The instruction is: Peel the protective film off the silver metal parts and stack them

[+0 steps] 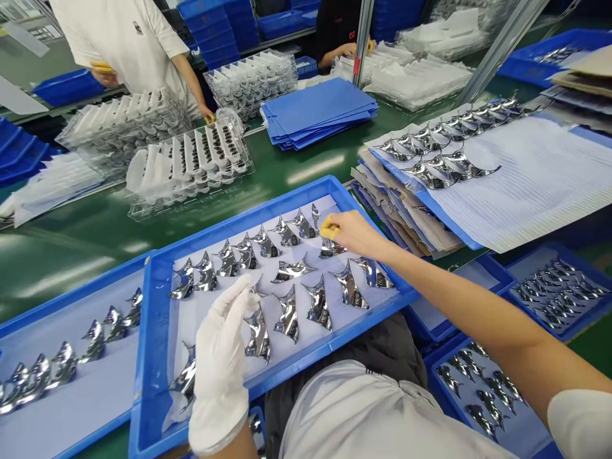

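Note:
A blue tray [150, 357] lined with white sheet is in front of me, holding rows of shiny, pointed chrome pieces [288, 313]. My left hand [220, 363], in a white glove, is over the tray's near left part. Its fingers are pressed together, and a sliver of chrome shows by the fingertips; whether it is gripped is unclear. My right hand [354, 233] reaches to the far right corner, yellow covers on its fingertips. Those fingers are pinched together beside a small upright chrome piece [315, 217] and above another chrome piece [331, 247]. What they hold is hidden.
Another blue tray [71, 440] of chrome pieces adjoins on the left. Blue sheets [320, 108] and clear packs [189, 162] lie across the green bench. A stack of sheets [526, 185] bears more pieces at right, with trays [502, 440] below. Co-workers stand opposite, by a metal post [363, 41].

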A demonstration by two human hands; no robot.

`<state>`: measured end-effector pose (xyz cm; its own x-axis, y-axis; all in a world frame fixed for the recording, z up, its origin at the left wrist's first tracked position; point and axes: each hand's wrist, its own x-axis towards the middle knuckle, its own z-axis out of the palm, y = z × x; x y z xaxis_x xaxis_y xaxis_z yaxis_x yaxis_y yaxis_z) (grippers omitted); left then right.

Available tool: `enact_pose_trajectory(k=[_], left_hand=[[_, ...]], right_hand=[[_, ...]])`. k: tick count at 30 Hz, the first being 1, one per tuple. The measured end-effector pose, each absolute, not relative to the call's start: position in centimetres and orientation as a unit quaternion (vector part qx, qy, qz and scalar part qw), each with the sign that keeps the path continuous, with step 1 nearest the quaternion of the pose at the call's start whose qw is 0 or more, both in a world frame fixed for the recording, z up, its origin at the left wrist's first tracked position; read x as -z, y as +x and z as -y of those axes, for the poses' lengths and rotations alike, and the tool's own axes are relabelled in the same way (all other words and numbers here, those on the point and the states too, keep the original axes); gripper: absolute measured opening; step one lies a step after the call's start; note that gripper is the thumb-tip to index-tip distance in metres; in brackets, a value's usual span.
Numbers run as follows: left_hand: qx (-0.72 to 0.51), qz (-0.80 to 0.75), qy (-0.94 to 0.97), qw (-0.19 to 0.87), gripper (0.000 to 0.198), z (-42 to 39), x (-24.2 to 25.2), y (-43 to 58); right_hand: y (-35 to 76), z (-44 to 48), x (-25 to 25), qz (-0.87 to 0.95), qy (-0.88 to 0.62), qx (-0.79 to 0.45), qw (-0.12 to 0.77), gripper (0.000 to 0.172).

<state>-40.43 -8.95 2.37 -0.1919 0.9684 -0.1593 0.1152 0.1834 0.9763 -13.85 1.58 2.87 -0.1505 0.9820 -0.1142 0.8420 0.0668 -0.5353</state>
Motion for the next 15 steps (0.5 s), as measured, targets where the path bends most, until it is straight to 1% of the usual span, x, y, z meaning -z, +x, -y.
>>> enact_pose_trajectory(k=[5,8,10,15], left_hand=[[-0.459,-0.587,0.443,0.500,0.042,9.9,-1.4,-41.3],[-0.449,-0.582,0.449,0.508,0.039,10.5,-1.2,-41.7],[-0.433,-0.592,0.460,0.500,0.037,10.8,-1.3,-42.6],[-0.431,-0.646,0.462,0.429,0.033,10.7,-2.0,-48.2]], right_hand=[[-14.2,-7.1,-1.8,0.702,-0.689,-0.164,0.076,0.017],[-14.9,-9.1,-0.3,0.689,-0.710,-0.142,0.035,0.026],[-15.4,-9.8,0.6,0.685,-0.716,-0.135,0.016,0.033],[-15.9,-9.1,0.6,0.695,-0.710,-0.112,0.022,0.036]])
